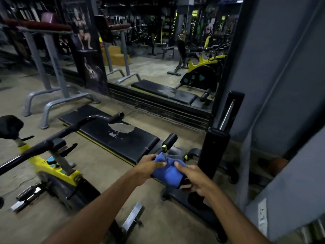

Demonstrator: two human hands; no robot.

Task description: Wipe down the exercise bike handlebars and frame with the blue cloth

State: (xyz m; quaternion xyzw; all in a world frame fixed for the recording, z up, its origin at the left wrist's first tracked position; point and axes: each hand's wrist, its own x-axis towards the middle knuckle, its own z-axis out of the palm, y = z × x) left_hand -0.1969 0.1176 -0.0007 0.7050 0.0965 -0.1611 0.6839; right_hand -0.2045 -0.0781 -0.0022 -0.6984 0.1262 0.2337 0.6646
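A folded blue cloth (168, 170) hangs between both hands, in front of me and right of centre. My left hand (145, 167) pinches its upper left edge. My right hand (195, 180) grips its right side with thumb and fingers. The exercise bike stands to the left: a yellow frame (51, 169), black handlebars (79, 126) that run from the lower left up to a grip end near the centre, and a black saddle (9, 126) at the far left. Neither hand touches the bike; the cloth is well to the right of the handlebars.
A worn black bench (112, 136) with a yellow edge lies on the floor behind the cloth. A large wall mirror (158, 50) reflects the gym. Grey rack legs (52, 103) stand at the left. A grey pillar (272, 85) and a black upright post (214, 152) stand at the right.
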